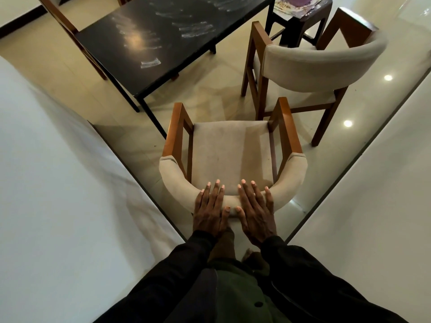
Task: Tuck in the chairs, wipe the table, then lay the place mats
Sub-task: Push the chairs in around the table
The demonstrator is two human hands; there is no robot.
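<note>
Both hands, left hand (210, 209) and right hand (255, 209), lie flat with straight fingers, side by side on the chair (229, 148) backrest. The smeared black table (168, 43) sits ahead of them, well apart from the chair, with a second chair (319, 66) off to the right. Those are probably place mats (293, 3) on the stool beyond it, hard to tell.

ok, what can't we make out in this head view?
- Far chair, head view: cropped by the top edge, partly behind the table.
- Items on the stool, head view: cropped at top, too blurred to identify.
- Near chair legs, head view: hidden under its seat.
</note>
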